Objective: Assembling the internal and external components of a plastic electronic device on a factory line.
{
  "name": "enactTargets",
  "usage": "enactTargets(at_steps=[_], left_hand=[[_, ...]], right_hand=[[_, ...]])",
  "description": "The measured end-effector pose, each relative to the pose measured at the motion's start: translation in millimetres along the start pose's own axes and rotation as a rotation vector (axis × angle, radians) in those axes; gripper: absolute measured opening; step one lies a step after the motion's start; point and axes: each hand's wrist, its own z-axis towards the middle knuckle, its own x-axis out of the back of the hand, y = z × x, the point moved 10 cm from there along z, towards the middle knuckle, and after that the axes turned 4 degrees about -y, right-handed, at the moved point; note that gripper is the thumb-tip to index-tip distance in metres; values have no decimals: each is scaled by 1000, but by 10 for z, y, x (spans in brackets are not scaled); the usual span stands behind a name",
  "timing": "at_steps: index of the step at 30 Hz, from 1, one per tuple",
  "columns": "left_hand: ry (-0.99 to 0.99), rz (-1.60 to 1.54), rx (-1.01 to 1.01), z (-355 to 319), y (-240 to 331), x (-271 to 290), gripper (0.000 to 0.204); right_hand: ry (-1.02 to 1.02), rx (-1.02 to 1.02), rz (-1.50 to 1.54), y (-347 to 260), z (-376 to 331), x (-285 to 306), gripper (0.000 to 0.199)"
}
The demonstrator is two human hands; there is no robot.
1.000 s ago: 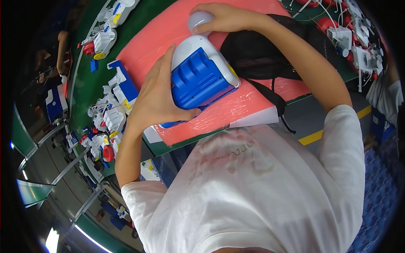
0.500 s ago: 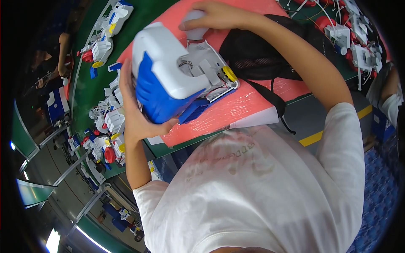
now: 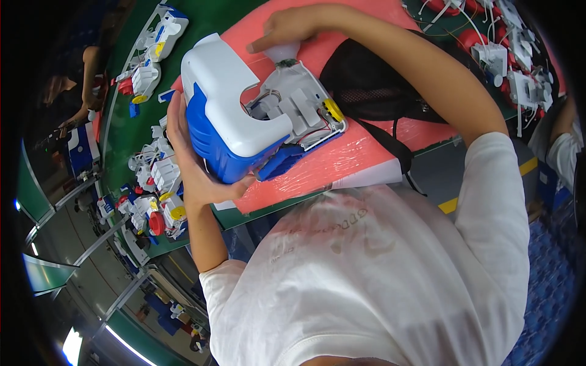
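My left hand (image 3: 194,163) grips a white and blue plastic shell (image 3: 226,122) and holds it tilted up off the base. The open base (image 3: 299,113) lies on a red mat (image 3: 360,152) and shows wires, white parts and a yellow wheel (image 3: 333,110). My right hand (image 3: 290,25) rests on a white knob (image 3: 282,52) at the far end of the base. A black mesh bag (image 3: 372,85) lies under my right forearm.
Several white, blue and red half-built units (image 3: 155,195) sit on the green table (image 3: 122,128) to my left. More red and white parts with wires (image 3: 506,61) lie at the far right. Another person's arm (image 3: 88,79) reaches in at the far left.
My left hand has lifted the white and blue shell off the base and swung it up and to the left, uncovering the wiring inside. My right hand stayed on the knob.
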Motion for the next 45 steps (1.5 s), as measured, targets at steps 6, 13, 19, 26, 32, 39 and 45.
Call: enactTargets(at_steps=[6,13,19,26,32,39,45], left_hand=[[18,-6,-24,-1,3,0,129],[20,-42,-24,-12,-10,16,128],[23,-77,-17,-10,-45,6,128],[34,-55,-8,-8,-25,24,128],[25,-35,-38,-4,-13,1,127],[7,-30,-92,89,122,-71,120],[-57,186,-143,109,297,-44,115]], right_hand=[[252,-108,-275,215,43,36,72],[236,-181,-358,297,37,57,66],[84,-113,-372,111,-58,54,56],[346,-133,-604,-51,-206,50,58],[468,-138,-629,-107,-345,11,58],[501,331,-915,-608,-663,100,48],[92,-116,901,-622,-1072,-62,60]])
